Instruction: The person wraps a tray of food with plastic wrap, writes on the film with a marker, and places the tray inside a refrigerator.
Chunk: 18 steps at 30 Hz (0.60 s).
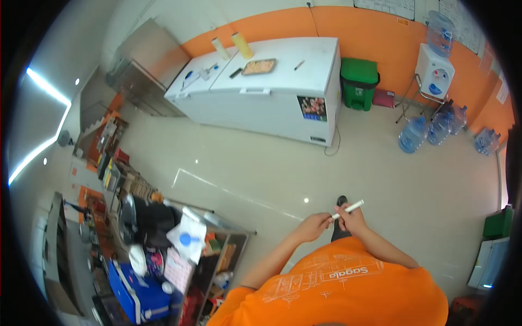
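In front of my orange shirt, a slim white marker (353,207) slants up to the right. My right hand (352,220) is closed around its middle, and the far end sticks out past the fingers. At the near end, the fingers of my left hand (314,227) are pinched together on the marker's tip. Whether a cap is there is hidden by the fingers. Below the hands, a dark shoe (341,200) shows on the tiled floor.
A long white chest freezer (261,108) bears a tray of food (259,67) and two rolls. Beside it stand a green bin (359,81), a water dispenser (435,73) and several water bottles (413,135). At left, a cluttered table (239,239) holds a blue cooler box (136,293).
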{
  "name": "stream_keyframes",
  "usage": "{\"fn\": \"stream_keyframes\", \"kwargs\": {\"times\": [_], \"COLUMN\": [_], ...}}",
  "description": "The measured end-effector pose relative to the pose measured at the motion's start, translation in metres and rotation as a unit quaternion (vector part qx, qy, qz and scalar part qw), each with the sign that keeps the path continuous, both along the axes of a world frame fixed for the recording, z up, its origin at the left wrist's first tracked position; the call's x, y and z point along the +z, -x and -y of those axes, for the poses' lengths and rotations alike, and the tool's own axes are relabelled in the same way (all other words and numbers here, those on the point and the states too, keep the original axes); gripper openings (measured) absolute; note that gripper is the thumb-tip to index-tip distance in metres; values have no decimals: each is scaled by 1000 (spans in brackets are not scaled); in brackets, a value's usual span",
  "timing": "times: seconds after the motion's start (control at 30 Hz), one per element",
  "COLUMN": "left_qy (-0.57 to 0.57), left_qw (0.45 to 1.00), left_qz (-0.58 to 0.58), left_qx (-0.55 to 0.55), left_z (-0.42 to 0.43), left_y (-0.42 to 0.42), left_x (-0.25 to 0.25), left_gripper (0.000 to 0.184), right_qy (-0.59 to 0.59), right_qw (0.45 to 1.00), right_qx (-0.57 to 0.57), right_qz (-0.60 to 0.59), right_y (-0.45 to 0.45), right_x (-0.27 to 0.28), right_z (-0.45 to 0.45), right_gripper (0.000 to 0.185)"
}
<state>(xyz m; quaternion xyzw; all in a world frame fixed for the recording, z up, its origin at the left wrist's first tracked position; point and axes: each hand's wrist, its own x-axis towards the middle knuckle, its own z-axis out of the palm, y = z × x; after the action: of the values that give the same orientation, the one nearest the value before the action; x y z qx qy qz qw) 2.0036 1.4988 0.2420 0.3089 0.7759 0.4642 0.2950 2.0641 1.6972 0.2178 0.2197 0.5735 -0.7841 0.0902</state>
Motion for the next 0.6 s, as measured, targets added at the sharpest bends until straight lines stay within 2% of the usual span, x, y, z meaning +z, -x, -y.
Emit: {"fn": "stream_keyframes", "kwargs": {"times": [0.07, 0.17, 0.23, 0.33, 0.43, 0.47, 0.6], "left_qy": [22, 23, -79, -208, -250, -235, -250], "left_qw": [999, 994, 972, 916, 882, 890, 862], "left_qz": [33, 104, 196, 303, 312, 267, 316], "left_qx": [3, 39, 100, 161, 250, 287, 309], "left_z": [-16, -45, -47, -41, 3, 11, 66], "left_y": [56, 217, 281, 323, 377, 400, 489], "left_x": [-15, -35, -39, -38, -50, -29, -42], "left_gripper": [32, 37, 39, 36, 37, 36, 33], "right_qy": [22, 10, -7, -4, 6, 8, 6], "right_qw": [999, 996, 990, 980, 963, 953, 941], "right_qx": [13, 77, 140, 197, 268, 302, 339], "right_qz": [36, 44, 36, 31, 7, 3, -28], "right_y": [70, 247, 342, 407, 495, 531, 627], "right_x": [-14, -15, 8, 30, 36, 39, 18], "right_z": [-17, -57, -61, -47, -1, 15, 68], "right_gripper": [32, 32, 30, 29, 31, 31, 32]}}
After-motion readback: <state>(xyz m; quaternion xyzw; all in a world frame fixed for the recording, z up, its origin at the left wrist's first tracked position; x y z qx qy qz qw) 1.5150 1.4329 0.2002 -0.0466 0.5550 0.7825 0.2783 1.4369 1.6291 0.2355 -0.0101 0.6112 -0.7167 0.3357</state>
